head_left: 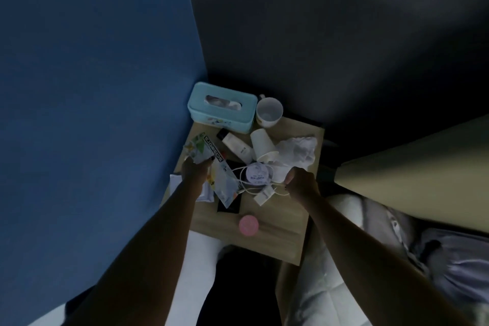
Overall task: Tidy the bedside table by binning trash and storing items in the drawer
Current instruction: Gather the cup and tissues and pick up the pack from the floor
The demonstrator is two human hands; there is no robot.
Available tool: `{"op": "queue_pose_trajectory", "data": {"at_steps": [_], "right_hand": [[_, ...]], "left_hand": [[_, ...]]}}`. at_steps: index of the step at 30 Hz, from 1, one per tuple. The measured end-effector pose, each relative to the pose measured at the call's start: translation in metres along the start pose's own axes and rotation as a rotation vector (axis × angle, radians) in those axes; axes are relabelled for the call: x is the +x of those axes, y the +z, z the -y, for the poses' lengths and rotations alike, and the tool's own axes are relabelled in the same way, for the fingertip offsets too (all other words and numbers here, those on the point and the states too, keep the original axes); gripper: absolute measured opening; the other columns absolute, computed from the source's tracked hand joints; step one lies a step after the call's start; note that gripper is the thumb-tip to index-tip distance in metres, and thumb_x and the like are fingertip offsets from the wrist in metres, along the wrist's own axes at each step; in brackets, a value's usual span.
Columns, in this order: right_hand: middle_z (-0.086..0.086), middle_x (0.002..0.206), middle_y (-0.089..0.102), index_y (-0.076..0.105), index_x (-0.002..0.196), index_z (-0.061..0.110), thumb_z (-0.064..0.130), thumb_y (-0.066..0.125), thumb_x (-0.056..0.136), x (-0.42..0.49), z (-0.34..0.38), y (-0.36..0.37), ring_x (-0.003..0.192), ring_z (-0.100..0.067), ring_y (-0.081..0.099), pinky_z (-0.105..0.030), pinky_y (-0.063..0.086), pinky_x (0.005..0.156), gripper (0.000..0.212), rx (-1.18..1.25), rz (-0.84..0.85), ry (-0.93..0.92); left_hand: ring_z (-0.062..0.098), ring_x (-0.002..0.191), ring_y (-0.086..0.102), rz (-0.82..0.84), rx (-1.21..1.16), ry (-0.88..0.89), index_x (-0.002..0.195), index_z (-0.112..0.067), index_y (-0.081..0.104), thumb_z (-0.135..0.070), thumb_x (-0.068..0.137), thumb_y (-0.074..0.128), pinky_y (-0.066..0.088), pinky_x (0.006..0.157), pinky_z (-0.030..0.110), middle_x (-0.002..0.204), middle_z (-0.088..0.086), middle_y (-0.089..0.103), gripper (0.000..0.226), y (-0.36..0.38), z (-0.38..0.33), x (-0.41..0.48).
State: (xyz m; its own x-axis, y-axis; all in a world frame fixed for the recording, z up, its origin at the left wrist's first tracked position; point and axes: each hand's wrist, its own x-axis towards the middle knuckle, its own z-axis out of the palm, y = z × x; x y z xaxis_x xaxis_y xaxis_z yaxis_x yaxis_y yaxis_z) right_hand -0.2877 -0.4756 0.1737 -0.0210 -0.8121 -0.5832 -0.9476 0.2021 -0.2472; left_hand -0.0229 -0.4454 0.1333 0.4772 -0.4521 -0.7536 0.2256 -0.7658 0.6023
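Observation:
A small wooden bedside table is crowded with clutter. My left hand grips a green and white wrapper at the table's left side. My right hand is closed on a white cable that loops around a round white jar and ends at a white plug. A tipped paper cup, a crumpled tissue, a cream tube, a scissors pack, a foil sachet, a dark phone and a pink lid lie there too.
A teal tissue box and a white mug stand at the table's back. A blue wall is on the left. A bed with grey bedding and a beige headboard is on the right. A white packet overhangs the left edge.

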Motion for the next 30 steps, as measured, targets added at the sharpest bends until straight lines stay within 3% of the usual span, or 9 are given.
{"op": "queue_pose_trajectory", "data": {"at_steps": [3, 7, 12, 17, 22, 30], "right_hand": [[-0.009, 0.111, 0.065, 0.058, 0.111, 0.012, 0.008, 0.059, 0.087, 0.003, 0.001, 0.003, 0.100, -0.023, 0.062, -0.030, 0.053, 0.077, 0.025, -0.042, 0.054, -0.018], [-0.009, 0.109, 0.066, 0.056, 0.114, 0.014, 0.015, 0.059, 0.088, 0.000, 0.018, -0.007, 0.098, -0.024, 0.063, -0.031, 0.051, 0.076, 0.026, -0.118, -0.006, -0.085], [-0.013, 0.114, 0.065, 0.058, 0.115, 0.011, 0.027, 0.050, 0.093, 0.005, 0.059, -0.024, 0.105, -0.027, 0.061, -0.035, 0.050, 0.082, 0.029, -0.104, -0.047, -0.191], [-0.016, 0.129, 0.058, 0.053, 0.126, 0.009, 0.038, 0.041, 0.097, 0.016, 0.099, -0.033, 0.121, -0.032, 0.051, -0.037, 0.042, 0.096, 0.043, -0.102, -0.058, -0.267], [-0.016, 0.128, 0.059, 0.054, 0.126, 0.009, 0.042, 0.042, 0.095, 0.005, 0.111, -0.020, 0.119, -0.032, 0.054, -0.038, 0.045, 0.094, 0.047, -0.146, -0.038, -0.309], [-0.014, 0.125, 0.061, 0.057, 0.121, 0.010, 0.046, 0.044, 0.096, -0.009, 0.134, -0.005, 0.118, -0.031, 0.055, -0.037, 0.044, 0.092, 0.047, -0.121, -0.055, -0.417]], "left_hand": [[0.035, 0.109, 0.062, -0.007, 0.043, 0.014, 0.122, -0.004, 0.059, -0.042, 0.061, 0.079, 0.052, 0.095, 0.049, 0.122, 0.018, 0.064, 0.075, -0.005, 0.012, 0.012], [0.036, 0.120, 0.055, -0.050, 0.073, -0.006, 0.134, 0.001, 0.047, -0.037, 0.072, 0.078, 0.047, 0.101, 0.049, 0.133, 0.021, 0.055, 0.079, -0.014, -0.002, -0.009], [0.027, 0.122, 0.055, -0.022, 0.268, 0.151, 0.132, -0.003, 0.054, -0.029, 0.085, 0.068, 0.044, 0.097, 0.029, 0.137, 0.016, 0.054, 0.056, -0.025, -0.020, -0.033], [0.026, 0.124, 0.055, -0.010, 0.578, 0.439, 0.127, -0.005, 0.060, -0.031, 0.094, 0.055, 0.040, 0.105, 0.032, 0.133, 0.014, 0.059, 0.042, -0.041, -0.036, -0.050], [0.028, 0.124, 0.055, -0.023, 0.617, 0.483, 0.128, -0.005, 0.058, -0.031, 0.095, 0.054, 0.041, 0.105, 0.036, 0.133, 0.016, 0.058, 0.043, -0.041, -0.029, -0.062], [0.025, 0.118, 0.058, -0.119, 0.629, 0.483, 0.126, -0.011, 0.061, -0.028, 0.095, 0.054, 0.042, 0.097, 0.028, 0.129, 0.011, 0.062, 0.036, -0.048, -0.001, -0.063]]}}
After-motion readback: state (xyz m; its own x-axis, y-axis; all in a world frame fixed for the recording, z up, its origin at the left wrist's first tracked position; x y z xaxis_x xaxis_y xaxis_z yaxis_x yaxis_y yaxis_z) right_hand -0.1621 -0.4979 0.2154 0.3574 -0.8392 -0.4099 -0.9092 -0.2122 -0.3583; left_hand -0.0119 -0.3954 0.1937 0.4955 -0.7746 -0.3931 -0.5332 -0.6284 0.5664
